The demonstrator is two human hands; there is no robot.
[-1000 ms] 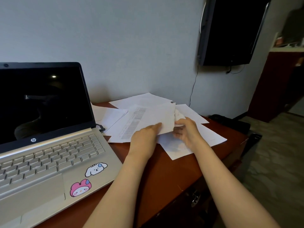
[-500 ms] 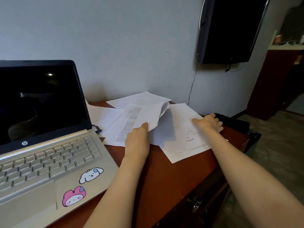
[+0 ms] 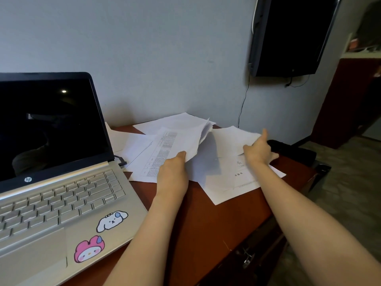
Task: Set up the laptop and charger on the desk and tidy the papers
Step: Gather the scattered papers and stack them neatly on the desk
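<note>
head view, left hand (image 3: 172, 172) gripping papers (image 3: 179, 141); right hand (image 3: 258, 152) lifting sheet (image 3: 237, 137)

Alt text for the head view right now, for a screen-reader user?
The left hand grips a bunch of papers lifted off the red-brown desk; right hand pinches another sheet beside it. An open silver laptop, screen dark, sits at left.

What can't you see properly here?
Head view.
Fingers of the left hand: under the white paper bundle it grips.
Right hand: its back hides any grip on the loose white sheet.
Open silver laptop: cut off left and bottom.
Print on the sheets: too small.
Black object beyond the papers: too dark.
</note>
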